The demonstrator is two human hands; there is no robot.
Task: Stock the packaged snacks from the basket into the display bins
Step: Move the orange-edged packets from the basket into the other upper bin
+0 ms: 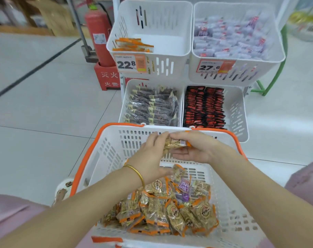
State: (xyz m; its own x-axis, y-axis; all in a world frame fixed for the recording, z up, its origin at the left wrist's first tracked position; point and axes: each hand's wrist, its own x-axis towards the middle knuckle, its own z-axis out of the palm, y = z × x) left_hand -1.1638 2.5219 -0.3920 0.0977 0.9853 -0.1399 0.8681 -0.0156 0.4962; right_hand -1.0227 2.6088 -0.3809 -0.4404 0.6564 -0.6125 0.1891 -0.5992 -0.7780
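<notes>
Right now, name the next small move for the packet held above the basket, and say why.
Probably lift the packet, held between both hands, left hand and right hand, up into the upper left bin. That bin holds a few matching orange-edged packets and is mostly bare.

Fire extinguisher (98,35): red, upright in a red stand (108,78) left of the bins.
Floor (36,97): pale tiles, one dark stripe.
Green frame (275,74): far right.

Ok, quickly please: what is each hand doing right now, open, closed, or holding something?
Left hand: closed on one end of the snack packets.
Right hand: closed on the other end of the same snack packets, above the basket.
</notes>
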